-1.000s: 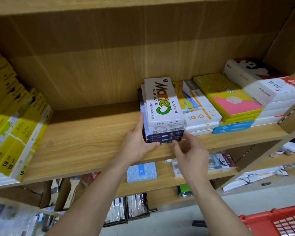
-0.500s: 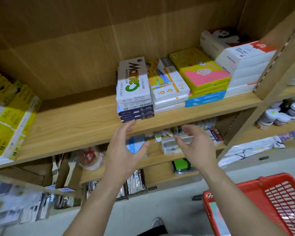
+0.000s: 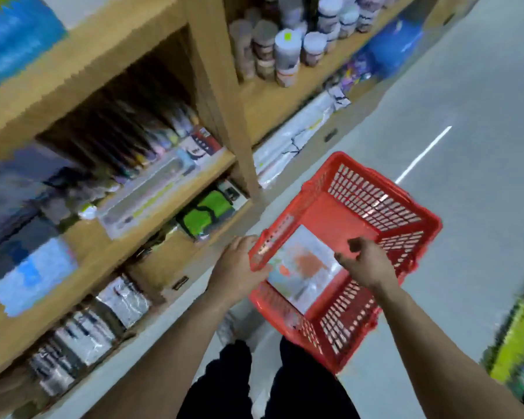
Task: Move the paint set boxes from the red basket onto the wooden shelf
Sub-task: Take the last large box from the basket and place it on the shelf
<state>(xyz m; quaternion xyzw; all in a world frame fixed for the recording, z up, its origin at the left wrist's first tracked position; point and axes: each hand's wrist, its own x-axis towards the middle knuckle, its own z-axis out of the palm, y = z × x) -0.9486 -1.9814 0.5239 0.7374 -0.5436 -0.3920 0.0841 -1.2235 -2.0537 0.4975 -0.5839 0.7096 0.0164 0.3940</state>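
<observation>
A red basket [image 3: 406, 207] stands on the grey floor to the right of the wooden shelf [image 3: 218, 86]. Inside it lies a pale paint set box [image 3: 306, 267] with an orange-red picture, blurred. My left hand [image 3: 236, 267] hangs over the basket's left rim, fingers spread and pointing down at the box's left edge. My right hand [image 3: 363, 261] hovers above the box's right side with its fingers curled and apart. Neither hand holds anything. The whole view is smeared by motion.
Lower shelf levels carry blurred packs: a green packet [image 3: 208, 211], silvery packets [image 3: 103, 319], a blue box [image 3: 34, 273]. Paint jars [image 3: 285, 52] fill the right shelf bay. White wrapped goods [image 3: 297, 137] lie at the shelf foot. My dark trousers [image 3: 254, 385] show below.
My view has swung down from the upper shelf to the basket. Both hands have dropped from the stacked boxes on the shelf to just above the box in the basket.
</observation>
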